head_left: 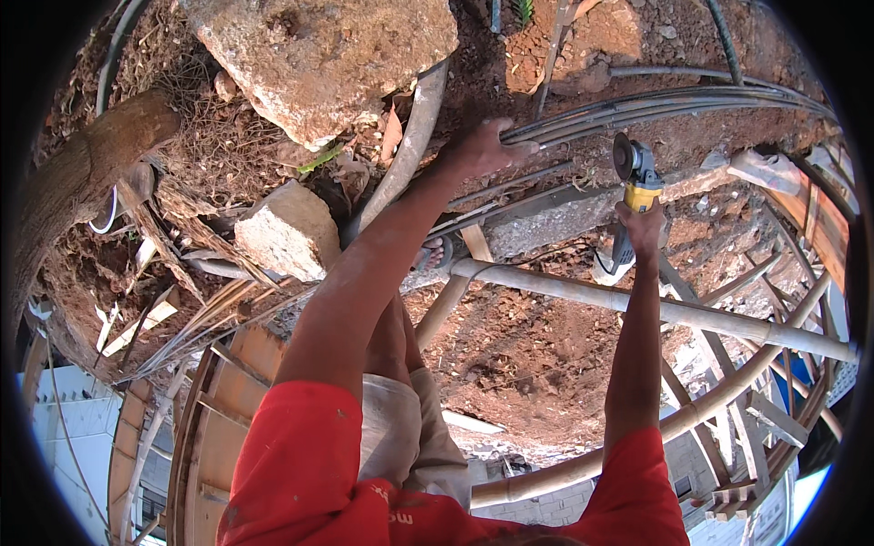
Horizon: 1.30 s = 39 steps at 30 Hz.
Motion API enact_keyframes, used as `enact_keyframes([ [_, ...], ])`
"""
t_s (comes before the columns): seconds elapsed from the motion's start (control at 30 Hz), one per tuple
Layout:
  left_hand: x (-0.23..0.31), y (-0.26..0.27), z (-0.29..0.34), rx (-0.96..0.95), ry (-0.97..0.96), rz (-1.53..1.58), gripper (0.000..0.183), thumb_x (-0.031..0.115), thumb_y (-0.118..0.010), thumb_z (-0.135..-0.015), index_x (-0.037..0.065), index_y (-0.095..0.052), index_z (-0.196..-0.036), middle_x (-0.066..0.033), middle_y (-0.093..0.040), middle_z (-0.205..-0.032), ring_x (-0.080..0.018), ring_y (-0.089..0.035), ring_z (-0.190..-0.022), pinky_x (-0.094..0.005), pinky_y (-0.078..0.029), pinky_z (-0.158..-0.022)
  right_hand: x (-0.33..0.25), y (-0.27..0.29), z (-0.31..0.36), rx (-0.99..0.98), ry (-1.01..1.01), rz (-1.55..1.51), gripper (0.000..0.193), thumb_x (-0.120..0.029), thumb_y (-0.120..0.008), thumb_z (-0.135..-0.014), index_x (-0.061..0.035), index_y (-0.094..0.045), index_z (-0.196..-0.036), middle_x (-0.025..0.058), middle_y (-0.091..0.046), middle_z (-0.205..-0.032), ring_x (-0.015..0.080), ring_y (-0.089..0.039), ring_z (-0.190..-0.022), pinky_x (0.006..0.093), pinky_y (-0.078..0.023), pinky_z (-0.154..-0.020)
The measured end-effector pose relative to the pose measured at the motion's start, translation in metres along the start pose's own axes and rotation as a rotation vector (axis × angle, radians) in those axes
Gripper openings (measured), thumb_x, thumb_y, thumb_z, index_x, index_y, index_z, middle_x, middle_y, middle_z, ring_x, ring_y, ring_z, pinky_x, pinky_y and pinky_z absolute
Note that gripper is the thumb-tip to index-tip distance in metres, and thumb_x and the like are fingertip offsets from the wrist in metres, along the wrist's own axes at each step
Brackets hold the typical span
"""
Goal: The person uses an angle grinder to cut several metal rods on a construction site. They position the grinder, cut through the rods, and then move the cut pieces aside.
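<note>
Right hand (pixel 642 226) was wrapped round the body of a yellow and grey angle grinder (pixel 641 197), clamped on it, disc (pixel 625 157) uppermost and just beside the bundle of thin metal rods (pixel 655 115) without seeming to touch. Rods lay along the soil bank (pixel 605 32), above the upper edge of the rough concrete ledge (pixel 553 222), and bent away towards the bank's far right. Left hand (pixel 492 153) was at their left ends, fingers against them; whether it was fully clamped I could not tell. My judgement: good work here called for a firm left grip well apart from the disc, the rods pinned against springing, and the disc brought square to one rod at a time, lightly. A second hand on the tool would have steadied it (one-handed, it could kick). Sparks were best aimed away from the sandalled foot (pixel 435 253).
</note>
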State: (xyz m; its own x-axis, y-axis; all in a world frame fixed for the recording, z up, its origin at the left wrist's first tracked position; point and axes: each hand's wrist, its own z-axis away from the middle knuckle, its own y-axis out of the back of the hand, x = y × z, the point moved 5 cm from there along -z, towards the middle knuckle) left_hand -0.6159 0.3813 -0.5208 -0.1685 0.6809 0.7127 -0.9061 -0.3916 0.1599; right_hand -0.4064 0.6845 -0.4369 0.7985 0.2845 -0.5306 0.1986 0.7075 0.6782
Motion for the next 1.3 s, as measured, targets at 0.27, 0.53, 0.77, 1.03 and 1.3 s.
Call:
enact_keyframes([
  [0.27, 0.017, 0.007, 0.013, 0.107, -0.083, -0.055, 0.102, 0.075, -0.072, -0.081, -0.002, -0.054, -0.146, -0.0320, -0.062, -0.136, -0.0387, -0.063, -0.128, -0.0457, -0.047, -0.111, -0.007, -0.004, 0.000, -0.032, 0.012, -0.167, 0.029, -0.007, -0.077, -0.074, -0.0033, -0.063, -0.099, 0.0008, -0.065, -0.083, 0.0094, -0.060, -0.069, 0.0262, -0.049, -0.062],
  [0.53, 0.007, 0.002, 0.004, 0.102, -0.046, -0.033, 0.113, 0.079, -0.072, -0.077, -0.012, -0.053, -0.141, -0.0356, -0.058, -0.138, -0.0405, -0.059, -0.132, -0.0447, -0.044, -0.115, -0.024, -0.006, -0.019, -0.053, 0.075, -0.104, 0.033, -0.005, -0.079, -0.074, -0.0029, -0.062, -0.102, 0.0007, -0.064, -0.084, 0.0094, -0.059, -0.070, 0.0269, -0.049, -0.063],
  [0.77, 0.008, 0.001, 0.005, 0.097, -0.008, -0.022, 0.113, 0.080, -0.072, -0.076, -0.012, -0.055, -0.140, -0.0371, -0.060, -0.135, -0.0417, -0.061, -0.129, -0.0458, -0.046, -0.113, -0.024, 0.000, -0.028, -0.132, 0.120, -0.161, 0.033, -0.007, -0.080, -0.076, -0.0033, -0.061, -0.102, -0.0001, -0.062, -0.083, 0.0101, -0.059, -0.070, 0.0259, -0.049, -0.063],
  [1.03, -0.003, 0.000, -0.002, 0.095, -0.070, -0.008, 0.107, 0.081, -0.075, -0.072, -0.011, -0.065, -0.126, -0.0209, -0.074, -0.088, -0.0304, -0.075, -0.088, -0.0427, -0.059, -0.084, -0.041, 0.002, -0.035, -0.130, 0.044, 0.025, 0.036, -0.010, -0.082, -0.076, -0.0024, -0.062, -0.105, 0.0026, -0.066, -0.089, 0.0105, -0.062, -0.075, 0.0272, -0.051, -0.067],
  [1.3, -0.005, -0.001, -0.005, -0.005, 0.006, 0.058, 0.094, 0.081, -0.077, -0.068, -0.002, -0.073, -0.110, -0.0204, -0.075, -0.100, -0.0299, -0.075, -0.094, -0.0414, -0.059, -0.087, -0.016, 0.012, -0.050, -0.105, 0.183, 0.049, 0.041, -0.016, -0.084, -0.078, -0.0019, -0.062, -0.110, 0.0043, -0.067, -0.094, 0.0125, -0.062, -0.079, 0.0284, -0.051, -0.068],
])
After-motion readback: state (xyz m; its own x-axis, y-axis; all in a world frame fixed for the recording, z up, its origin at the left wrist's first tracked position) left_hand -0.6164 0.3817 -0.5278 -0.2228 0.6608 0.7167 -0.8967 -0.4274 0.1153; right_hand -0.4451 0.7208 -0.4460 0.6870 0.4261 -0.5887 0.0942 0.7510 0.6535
